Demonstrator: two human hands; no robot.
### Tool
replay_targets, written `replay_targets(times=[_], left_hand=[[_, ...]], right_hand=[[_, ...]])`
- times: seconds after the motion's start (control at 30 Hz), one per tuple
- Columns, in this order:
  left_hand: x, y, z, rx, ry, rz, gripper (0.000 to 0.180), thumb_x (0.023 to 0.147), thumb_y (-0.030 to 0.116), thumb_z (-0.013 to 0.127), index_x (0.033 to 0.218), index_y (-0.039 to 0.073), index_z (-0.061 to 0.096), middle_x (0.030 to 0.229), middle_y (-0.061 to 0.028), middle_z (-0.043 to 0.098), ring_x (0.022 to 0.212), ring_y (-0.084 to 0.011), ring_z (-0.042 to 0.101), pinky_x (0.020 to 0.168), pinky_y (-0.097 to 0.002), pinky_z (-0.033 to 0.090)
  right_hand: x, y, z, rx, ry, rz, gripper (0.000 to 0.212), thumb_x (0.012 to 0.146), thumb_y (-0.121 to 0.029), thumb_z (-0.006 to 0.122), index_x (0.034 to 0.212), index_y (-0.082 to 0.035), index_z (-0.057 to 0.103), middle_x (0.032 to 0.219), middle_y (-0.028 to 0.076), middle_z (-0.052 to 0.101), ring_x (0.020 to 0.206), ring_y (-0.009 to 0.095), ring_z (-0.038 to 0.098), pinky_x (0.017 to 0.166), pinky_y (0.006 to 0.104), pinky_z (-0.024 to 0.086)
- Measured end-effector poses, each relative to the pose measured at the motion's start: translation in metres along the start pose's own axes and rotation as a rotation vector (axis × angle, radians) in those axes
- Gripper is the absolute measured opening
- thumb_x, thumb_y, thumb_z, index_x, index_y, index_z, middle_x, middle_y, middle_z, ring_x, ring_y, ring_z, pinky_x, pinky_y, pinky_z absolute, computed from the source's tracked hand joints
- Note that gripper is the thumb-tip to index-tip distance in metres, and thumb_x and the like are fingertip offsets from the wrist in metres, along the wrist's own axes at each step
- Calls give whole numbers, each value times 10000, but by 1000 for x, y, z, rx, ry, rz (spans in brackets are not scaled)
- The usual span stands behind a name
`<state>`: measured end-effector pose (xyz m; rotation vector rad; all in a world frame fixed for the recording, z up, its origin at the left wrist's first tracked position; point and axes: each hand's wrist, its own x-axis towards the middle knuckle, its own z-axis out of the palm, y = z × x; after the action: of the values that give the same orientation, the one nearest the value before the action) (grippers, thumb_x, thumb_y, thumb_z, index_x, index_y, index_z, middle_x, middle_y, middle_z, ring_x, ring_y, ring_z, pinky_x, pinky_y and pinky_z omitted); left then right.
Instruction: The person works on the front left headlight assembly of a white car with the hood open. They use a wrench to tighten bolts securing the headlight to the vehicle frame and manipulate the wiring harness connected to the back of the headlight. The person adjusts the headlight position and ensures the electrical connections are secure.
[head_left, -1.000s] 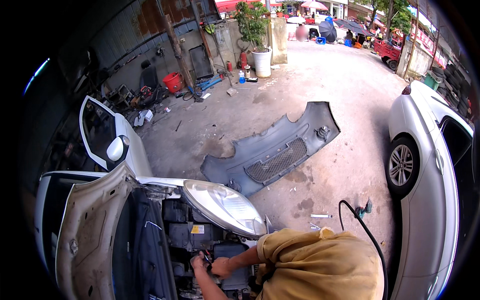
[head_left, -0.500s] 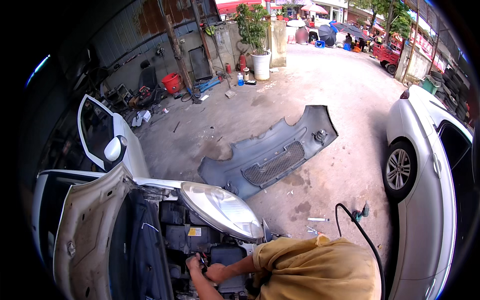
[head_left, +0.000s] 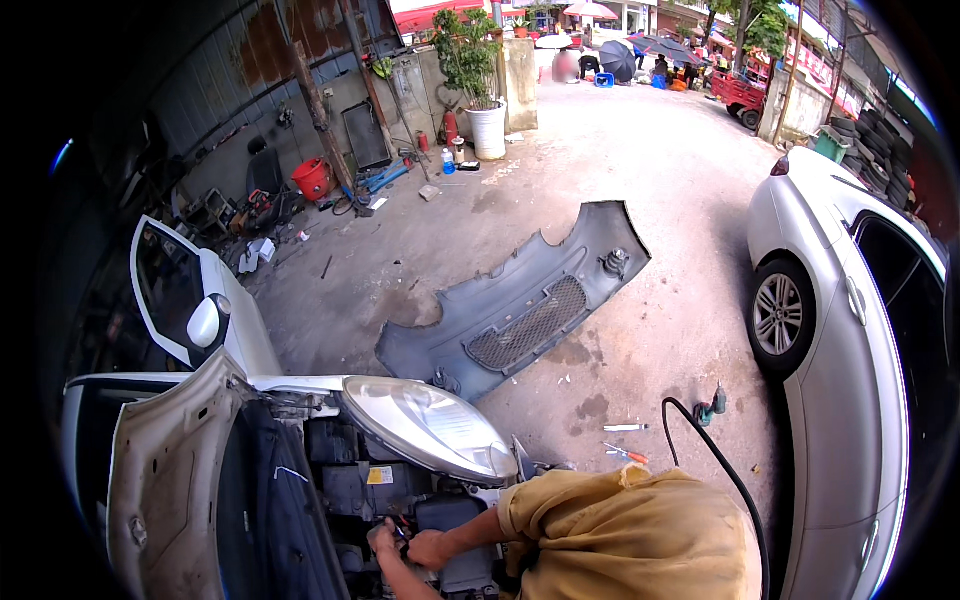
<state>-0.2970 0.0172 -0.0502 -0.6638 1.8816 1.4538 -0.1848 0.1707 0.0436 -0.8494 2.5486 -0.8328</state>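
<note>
Both of my hands are inside the engine bay of a white car, behind its headlight (head_left: 430, 430). My left hand (head_left: 382, 538) is closed, fingers pinched beside a thin object with a bit of red (head_left: 403, 524), too small to name. Just to its right, my right hand (head_left: 430, 549) is curled closed, knuckles up; what it grips, if anything, is hidden. A dark box-shaped part (head_left: 455, 514) lies under my right wrist. A black cover with a yellow label (head_left: 380, 476) is beyond my hands. My yellow sleeve (head_left: 630, 530) fills the lower right.
The raised hood (head_left: 165, 480) stands left of my hands. A detached bumper (head_left: 520, 310) lies on the ground ahead. To the right are an orange-handled screwdriver (head_left: 633, 456), a cordless drill (head_left: 711, 405), a black hose (head_left: 715, 452) and a silver car (head_left: 840, 400).
The view has shifted slightly, so the surroundings sit further left. More of the screwdriver on the ground now shows past my sleeve. My hands stay close together in the same spot.
</note>
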Motion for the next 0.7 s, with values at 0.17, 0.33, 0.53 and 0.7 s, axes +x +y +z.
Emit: replay_targets(times=[0.17, 0.33, 0.53, 0.7], left_hand=[[-30, -19, -1, -194, 0, 38, 362, 865, 370, 626, 853, 11, 580, 740, -123, 618, 585, -264, 601, 581, -360, 534], [-33, -22, 22, -176, -138, 107, 386, 860, 378, 625, 891, -4, 579, 781, -128, 633, 653, -269, 633, 589, -376, 533], [11, -14, -3, -7, -54, 111, 423, 867, 405, 604, 986, -1, 588, 803, -128, 642, 644, -253, 631, 609, -359, 531], [-30, -12, 5, -115, -198, 6, 407, 880, 410, 581, 1006, 24, 594, 831, -131, 645, 679, -254, 636, 602, -374, 528]], right_hand=[[-11, 19, -41, -129, -33, 38, 276, 752, -282, 599, 816, -24, 676, 842, 188, 668, 815, 350, 655, 710, 450, 524], [-24, 58, -43, -282, 21, 63, 235, 740, -236, 592, 806, -31, 688, 836, 188, 673, 812, 344, 660, 704, 441, 526], [-13, -2, -6, -95, 47, 48, 204, 720, -201, 588, 792, -39, 689, 814, 177, 674, 795, 346, 661, 691, 442, 529], [-20, 61, -56, -309, 57, 68, 275, 716, -238, 605, 881, -31, 678, 888, 175, 671, 826, 341, 657, 710, 446, 526]])
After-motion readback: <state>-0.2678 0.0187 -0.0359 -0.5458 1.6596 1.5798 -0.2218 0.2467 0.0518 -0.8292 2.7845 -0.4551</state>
